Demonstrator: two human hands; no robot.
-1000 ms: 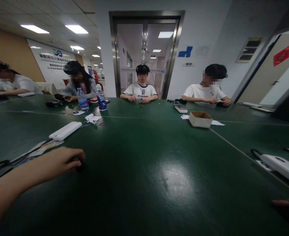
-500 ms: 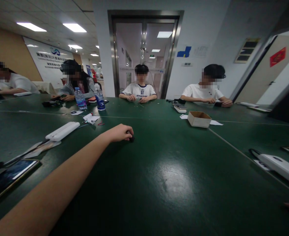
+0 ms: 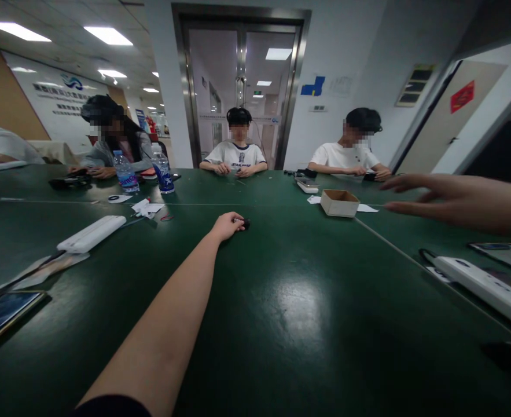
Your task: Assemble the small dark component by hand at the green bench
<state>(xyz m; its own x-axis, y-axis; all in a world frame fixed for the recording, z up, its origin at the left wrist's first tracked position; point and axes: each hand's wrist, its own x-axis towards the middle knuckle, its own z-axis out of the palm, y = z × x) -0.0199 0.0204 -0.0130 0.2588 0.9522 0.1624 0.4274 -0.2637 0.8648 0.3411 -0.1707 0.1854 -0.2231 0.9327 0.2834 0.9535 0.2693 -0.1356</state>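
Stretched far out over the green table point(image 3: 255, 313), my left hand point(image 3: 228, 226) is closed on a small black object point(image 3: 246, 223), low over the tabletop. Fingers hide part of that object, and its kind does not show. At the right edge, my right hand point(image 3: 450, 200) hovers above the table with its fingers apart and nothing in them. Nearest to it is an open cardboard box point(image 3: 337, 207), a short way left of the fingertips.
White power strips lie at left point(image 3: 92, 234) and right point(image 3: 485, 284). Phones rest at left point(image 3: 7, 318) and right point(image 3: 502, 249). Two bottles point(image 3: 125, 174) and scraps of paper point(image 3: 148, 208) are at the far left. Several people sit across the table.
My left hand has reached farther forward and slightly right with the black object. My right hand has come up into view from the lower right. The camera view has turned slightly right.
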